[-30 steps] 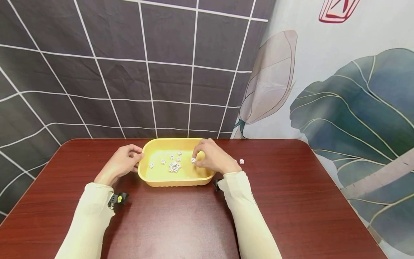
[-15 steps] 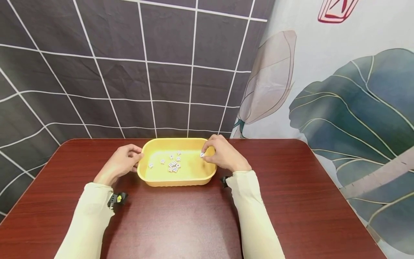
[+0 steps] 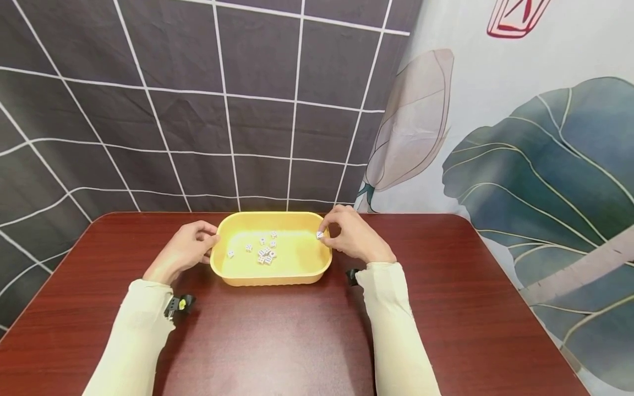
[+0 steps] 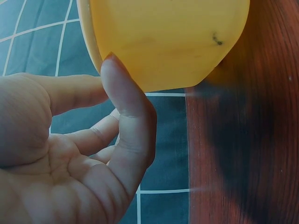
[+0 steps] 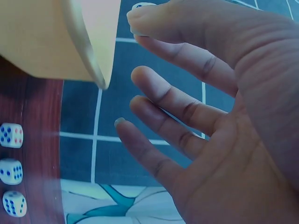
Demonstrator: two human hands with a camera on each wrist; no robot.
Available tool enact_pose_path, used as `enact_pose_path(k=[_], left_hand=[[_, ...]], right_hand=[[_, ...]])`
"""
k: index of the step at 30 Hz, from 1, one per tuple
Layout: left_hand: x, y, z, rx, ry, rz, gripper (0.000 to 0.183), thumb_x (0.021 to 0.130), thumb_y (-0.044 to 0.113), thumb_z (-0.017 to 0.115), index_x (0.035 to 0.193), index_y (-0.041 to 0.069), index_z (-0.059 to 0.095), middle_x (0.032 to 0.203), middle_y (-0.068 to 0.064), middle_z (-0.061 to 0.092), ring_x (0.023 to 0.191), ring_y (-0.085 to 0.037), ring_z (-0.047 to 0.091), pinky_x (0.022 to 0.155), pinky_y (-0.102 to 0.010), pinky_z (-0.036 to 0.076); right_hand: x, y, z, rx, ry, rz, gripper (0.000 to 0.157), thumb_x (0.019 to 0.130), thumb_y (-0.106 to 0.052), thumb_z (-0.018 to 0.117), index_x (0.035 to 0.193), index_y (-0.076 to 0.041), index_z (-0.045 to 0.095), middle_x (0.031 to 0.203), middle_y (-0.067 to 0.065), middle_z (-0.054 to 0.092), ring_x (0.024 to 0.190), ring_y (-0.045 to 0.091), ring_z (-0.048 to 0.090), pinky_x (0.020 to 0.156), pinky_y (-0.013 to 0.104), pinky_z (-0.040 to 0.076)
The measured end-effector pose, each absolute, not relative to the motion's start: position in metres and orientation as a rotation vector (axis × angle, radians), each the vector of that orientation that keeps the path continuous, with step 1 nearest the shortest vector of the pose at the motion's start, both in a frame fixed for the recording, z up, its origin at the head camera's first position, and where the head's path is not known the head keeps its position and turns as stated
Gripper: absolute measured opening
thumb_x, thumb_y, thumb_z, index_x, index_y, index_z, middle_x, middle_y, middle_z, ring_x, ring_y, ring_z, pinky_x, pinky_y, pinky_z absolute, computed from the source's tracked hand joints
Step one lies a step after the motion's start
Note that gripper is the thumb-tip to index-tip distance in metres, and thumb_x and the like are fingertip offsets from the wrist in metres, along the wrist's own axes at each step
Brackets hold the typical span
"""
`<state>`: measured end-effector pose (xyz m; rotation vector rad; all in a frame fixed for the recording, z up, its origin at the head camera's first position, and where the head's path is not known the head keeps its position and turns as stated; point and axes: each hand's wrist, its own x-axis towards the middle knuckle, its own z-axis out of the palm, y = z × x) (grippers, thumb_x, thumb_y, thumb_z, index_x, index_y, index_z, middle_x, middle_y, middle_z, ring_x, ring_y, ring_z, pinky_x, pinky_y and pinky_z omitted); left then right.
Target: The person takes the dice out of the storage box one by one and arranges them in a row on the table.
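A yellow plastic tray [image 3: 297,263] stands near the table's far edge, several white dice [image 3: 267,253] scattered on its floor. At its left end, my left hand [image 3: 183,248] pinches the rim between thumb and finger; the left wrist view shows this thumb [image 4: 131,112] against the yellow wall [image 4: 163,42]. Over the right end of the tray, my right hand [image 3: 355,237] pinches one die [image 3: 319,235] between thumb and index finger. Only a sliver of that die [image 5: 143,5] shows past the thumb in the right wrist view, where the other fingers [image 5: 159,88] are spread.
Three more dice [image 5: 11,171] rest in a row on the tabletop beyond the tray's right end; my right hand hides them in the head view. The dark red table [image 3: 257,335] extends toward me. A dark gridded cloth [image 3: 257,126] hangs behind it.
My right hand has carried the pinched die rightward, from inside the tray to its right rim. The left hand and the tray stay in place.
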<state>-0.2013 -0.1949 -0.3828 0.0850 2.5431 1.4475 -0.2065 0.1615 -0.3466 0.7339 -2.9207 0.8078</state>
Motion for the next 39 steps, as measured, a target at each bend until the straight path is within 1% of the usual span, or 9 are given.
enact_pose_path(k=[4,9,13,17,20,27,31,35,39], left_hand=[[-0.202,-0.195,-0.383,0.082,2.542,1.447,0.035,0.103,0.009,0.054,0.131,-0.013,0.050,0.094,-0.016,0.064,0.071,-0.013,0.063,0.064,-0.026,0.060],[-0.202,-0.194,-0.384,0.094,2.536,1.457,0.035,0.103,0.009,0.054,0.130,-0.013,0.050,0.094,-0.016,0.064,0.071,-0.014,0.063,0.063,-0.026,0.060],[-0.200,-0.194,-0.383,0.092,2.538,1.458,0.035,0.103,0.008,0.054,0.130,-0.014,0.050,0.094,-0.017,0.064,0.072,-0.014,0.064,0.064,-0.027,0.060],[-0.199,-0.193,-0.382,0.087,2.532,1.464,0.035,0.102,0.008,0.055,0.130,-0.014,0.050,0.093,-0.016,0.064,0.071,-0.014,0.063,0.064,-0.027,0.060],[-0.199,-0.193,-0.382,0.087,2.536,1.458,0.035,0.103,0.008,0.055,0.130,-0.014,0.050,0.094,-0.016,0.064,0.072,-0.014,0.063,0.064,-0.027,0.060],[-0.199,-0.194,-0.382,0.091,2.541,1.450,0.035,0.103,0.009,0.054,0.129,-0.014,0.050,0.095,-0.017,0.064,0.073,-0.014,0.063,0.064,-0.026,0.060],[-0.199,-0.194,-0.382,0.089,2.535,1.459,0.035,0.103,0.008,0.054,0.130,-0.014,0.050,0.094,-0.016,0.064,0.071,-0.014,0.062,0.063,-0.026,0.060],[-0.200,-0.194,-0.382,0.089,2.534,1.466,0.035,0.103,0.008,0.055,0.130,-0.014,0.050,0.094,-0.016,0.064,0.071,-0.014,0.062,0.063,-0.026,0.060],[-0.200,-0.194,-0.382,0.089,2.538,1.464,0.035,0.103,0.008,0.054,0.130,-0.014,0.050,0.094,-0.016,0.064,0.072,-0.014,0.062,0.064,-0.026,0.060]], right_hand=[[-0.208,0.169,-0.346,0.747,-2.898,0.805,0.005,0.086,-0.011,0.076,0.090,-0.014,0.076,0.099,0.005,0.066,0.103,0.025,0.057,0.092,0.035,0.046],[-0.207,0.180,-0.346,0.715,-2.904,0.812,0.005,0.085,-0.012,0.079,0.090,-0.015,0.077,0.100,0.004,0.065,0.101,0.019,0.055,0.090,0.034,0.048],[-0.205,0.190,-0.348,0.682,-2.929,0.795,0.004,0.087,-0.013,0.077,0.091,-0.016,0.077,0.104,0.004,0.065,0.109,0.022,0.053,0.098,0.038,0.046],[-0.205,0.198,-0.348,0.677,-2.921,0.781,0.005,0.088,-0.015,0.077,0.093,-0.016,0.077,0.103,0.004,0.068,0.112,0.025,0.054,0.102,0.042,0.044],[-0.205,0.204,-0.348,0.654,-2.920,0.798,0.005,0.088,-0.016,0.077,0.093,-0.016,0.077,0.102,0.005,0.067,0.110,0.027,0.055,0.100,0.043,0.044],[-0.206,0.221,-0.351,0.574,-2.931,0.850,0.009,0.089,-0.014,0.076,0.097,-0.015,0.077,0.109,0.011,0.065,0.111,0.032,0.056,0.098,0.046,0.046],[-0.207,0.230,-0.352,0.519,-2.951,0.850,0.010,0.089,-0.014,0.076,0.098,-0.016,0.076,0.112,0.011,0.065,0.112,0.032,0.057,0.098,0.044,0.046],[-0.207,0.237,-0.355,0.457,-2.971,0.873,0.009,0.089,-0.015,0.076,0.098,-0.016,0.076,0.110,0.012,0.064,0.106,0.032,0.059,0.093,0.043,0.048],[-0.207,0.246,-0.359,0.418,-2.979,0.867,0.008,0.089,-0.014,0.075,0.097,-0.015,0.076,0.110,0.012,0.065,0.105,0.030,0.060,0.094,0.046,0.051]])
